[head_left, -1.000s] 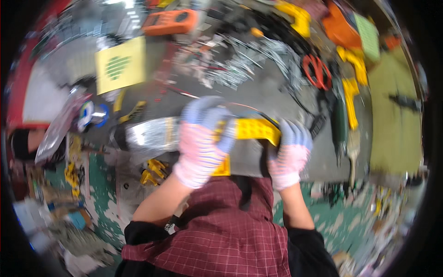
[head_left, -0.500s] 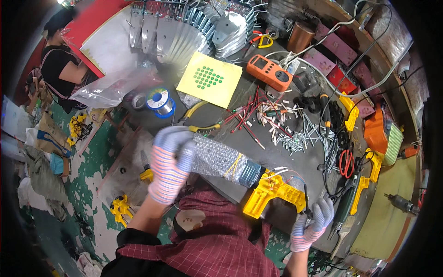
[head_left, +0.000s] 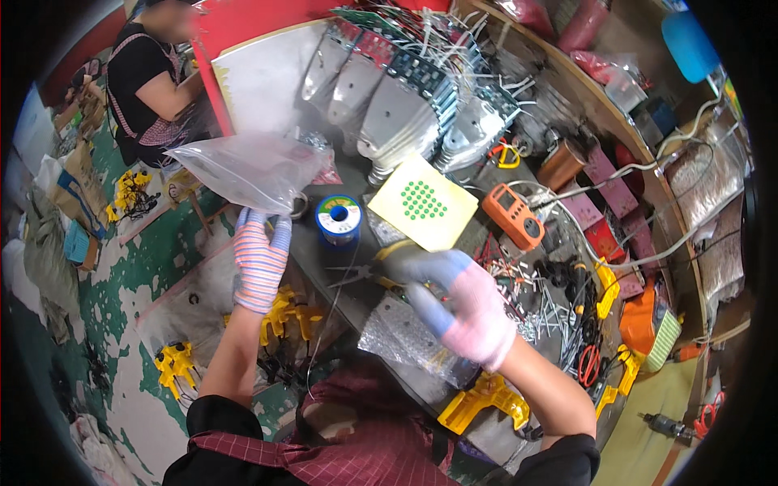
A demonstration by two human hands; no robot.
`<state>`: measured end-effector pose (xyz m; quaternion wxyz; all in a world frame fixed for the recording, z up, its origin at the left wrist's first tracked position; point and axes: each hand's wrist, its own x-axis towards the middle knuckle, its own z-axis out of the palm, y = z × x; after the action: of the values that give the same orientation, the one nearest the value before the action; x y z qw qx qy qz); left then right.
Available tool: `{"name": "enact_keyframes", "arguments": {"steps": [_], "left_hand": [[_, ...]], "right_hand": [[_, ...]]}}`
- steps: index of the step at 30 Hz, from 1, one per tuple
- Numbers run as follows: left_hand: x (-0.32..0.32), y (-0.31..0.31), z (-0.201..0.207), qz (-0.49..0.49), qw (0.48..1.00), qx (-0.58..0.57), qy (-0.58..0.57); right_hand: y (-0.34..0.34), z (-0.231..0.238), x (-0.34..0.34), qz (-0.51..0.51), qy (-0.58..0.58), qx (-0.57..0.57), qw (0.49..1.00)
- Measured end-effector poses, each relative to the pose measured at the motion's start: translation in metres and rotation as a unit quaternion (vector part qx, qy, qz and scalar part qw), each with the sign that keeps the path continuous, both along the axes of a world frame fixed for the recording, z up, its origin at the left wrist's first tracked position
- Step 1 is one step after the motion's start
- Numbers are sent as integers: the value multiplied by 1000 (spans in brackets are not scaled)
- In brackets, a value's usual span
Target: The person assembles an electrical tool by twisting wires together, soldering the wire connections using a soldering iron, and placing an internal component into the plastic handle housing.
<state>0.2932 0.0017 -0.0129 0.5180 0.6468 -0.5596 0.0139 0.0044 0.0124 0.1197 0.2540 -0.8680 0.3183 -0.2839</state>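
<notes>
My left hand, in a striped glove, reaches up to the lower edge of a clear plastic bag, fingers stretched out. A dark tape ring lies beside its fingertips. My right hand, gloved and blurred by motion, hovers over the bench with thumb and fingers apart. Below it lies a bubble-wrapped part, partly covered by the hand, and a yellow plastic housing sits at its end. Pliers lie left of the right fingers; their handles are partly hidden.
A blue solder spool, a yellow sticker sheet and an orange meter stand farther back. Screws and wires lie to the right. Stacked metal plates fill the back. Another person works at far left.
My right hand has left the yellow housing's side and swung left over the bench. My left hand has moved off the bubble-wrapped part toward the plastic bag. The view has shifted.
</notes>
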Motion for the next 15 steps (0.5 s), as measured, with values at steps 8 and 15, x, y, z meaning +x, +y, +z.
{"name": "enact_keyframes", "arguments": {"steps": [8, 15], "left_hand": [[3, -23, -57, 75, 991, 75, -77], [-15, -24, -59, 162, 957, 78, -227]], "right_hand": [[-97, -45, 147, -121, 6, 68, 990], [-167, -62, 207, -234, 67, 135, 960]]}}
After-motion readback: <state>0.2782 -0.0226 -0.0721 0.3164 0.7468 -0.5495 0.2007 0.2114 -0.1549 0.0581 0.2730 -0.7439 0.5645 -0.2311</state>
